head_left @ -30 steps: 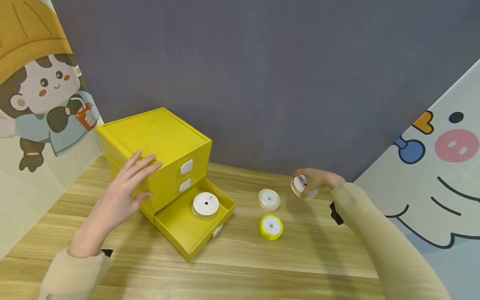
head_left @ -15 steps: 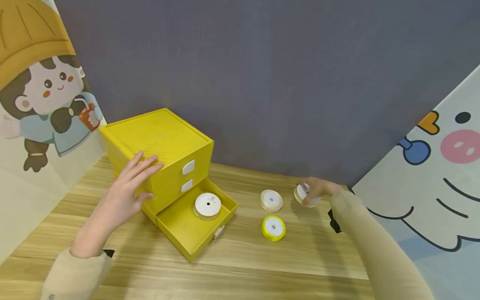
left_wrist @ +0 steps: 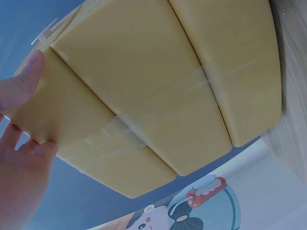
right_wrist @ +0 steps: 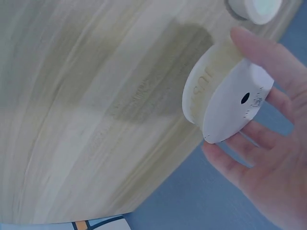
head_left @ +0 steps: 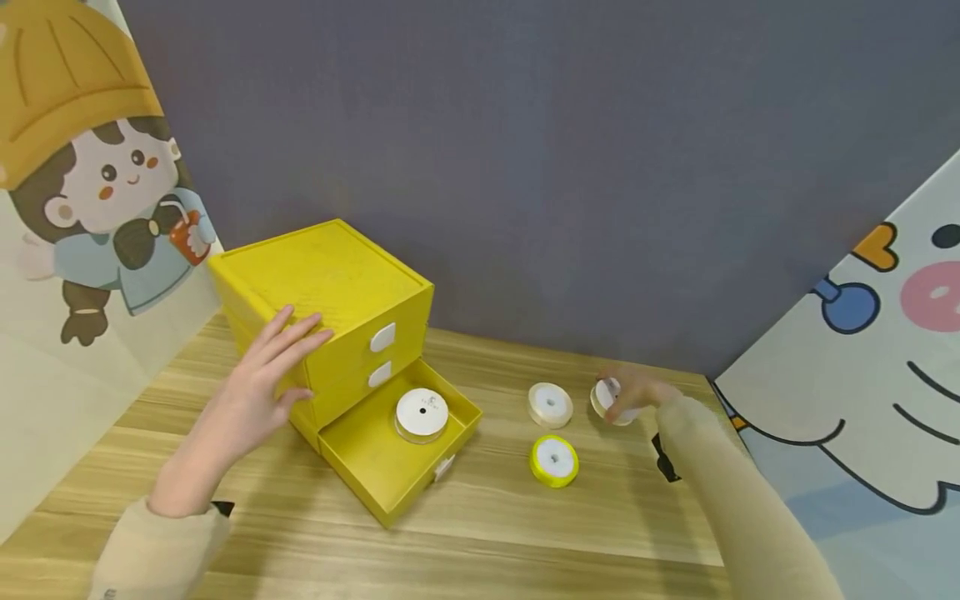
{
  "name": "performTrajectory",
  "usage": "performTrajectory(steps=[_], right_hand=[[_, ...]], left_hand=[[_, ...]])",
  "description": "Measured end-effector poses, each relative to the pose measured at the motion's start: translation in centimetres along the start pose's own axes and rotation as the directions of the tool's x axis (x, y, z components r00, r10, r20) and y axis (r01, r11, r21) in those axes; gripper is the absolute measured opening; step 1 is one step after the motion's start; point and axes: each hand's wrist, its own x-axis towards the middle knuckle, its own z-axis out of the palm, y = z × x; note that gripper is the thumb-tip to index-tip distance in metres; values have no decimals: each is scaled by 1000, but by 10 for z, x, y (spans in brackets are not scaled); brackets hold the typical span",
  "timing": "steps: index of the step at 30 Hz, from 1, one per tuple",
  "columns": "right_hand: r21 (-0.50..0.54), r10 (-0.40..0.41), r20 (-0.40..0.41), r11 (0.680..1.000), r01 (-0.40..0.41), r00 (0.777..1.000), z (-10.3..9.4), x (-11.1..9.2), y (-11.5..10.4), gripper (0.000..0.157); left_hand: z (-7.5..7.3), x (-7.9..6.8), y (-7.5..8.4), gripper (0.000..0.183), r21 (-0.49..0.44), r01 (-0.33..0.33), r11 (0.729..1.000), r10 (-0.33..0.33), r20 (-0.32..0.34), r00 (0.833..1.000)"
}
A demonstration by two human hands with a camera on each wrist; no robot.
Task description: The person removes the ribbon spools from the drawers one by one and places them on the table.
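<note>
My right hand grips a white ribbon spool by its rim, thumb on one side and fingers on the other, at the right of the table. In the right wrist view cream ribbon shows between its two discs, and it is tilted. My left hand rests with spread fingers on the near left top edge of the yellow drawer box. The bottom drawer is pulled out, with another white ribbon spool lying in it. Two upper drawers are closed.
A cream ribbon spool and a bright yellow ribbon spool lie on the wooden table between the drawer and my right hand. A dark grey wall panel stands behind; printed cartoon panels flank both sides.
My right hand has lowered the white ribbon spool toward the table, near the cream spool. The left hand stays on the drawer box. The head view has shifted slightly.
</note>
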Motion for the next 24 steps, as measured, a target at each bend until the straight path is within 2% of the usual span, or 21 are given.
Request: performTrajectory(steps=[11,24], right_hand=[[-7,-70,-20,998,70,997,17,8,12,87],[7,-101,-37,995,101,994,26,14,14,82]], left_hand=[[1,0,1,87,2,-1,1000,1,-1,1000],[0,0,1,87,14,-7,1000,7,-1,1000]])
